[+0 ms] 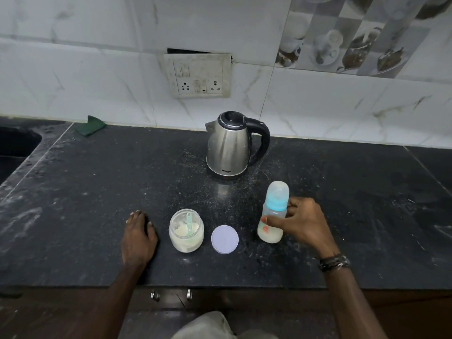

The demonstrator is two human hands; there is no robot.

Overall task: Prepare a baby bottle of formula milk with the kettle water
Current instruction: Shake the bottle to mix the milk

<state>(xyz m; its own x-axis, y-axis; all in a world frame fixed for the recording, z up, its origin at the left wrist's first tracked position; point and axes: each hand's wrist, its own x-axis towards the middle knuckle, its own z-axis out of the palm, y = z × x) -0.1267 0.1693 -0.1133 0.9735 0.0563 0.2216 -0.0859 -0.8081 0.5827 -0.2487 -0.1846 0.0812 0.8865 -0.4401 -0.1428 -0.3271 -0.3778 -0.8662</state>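
The right hand [302, 222] curls its thumb and fingers round the middle of the clear plastic baby bottle [272, 214] with a blue collar and frosted cap, which stands upright on the speckled black stone counter [97, 192] with pale milk in its base, while the left hand [139, 237] rests flat, fingers relaxed, on the counter. Between the hands sit an open clear jar of cream formula powder [186, 231] holding a pale green scoop [189, 222] and, just beside it, a round lilac lid [224, 239]; behind them stands the stainless steel kettle with a black handle [232, 145], below a white wall socket panel [198, 75]
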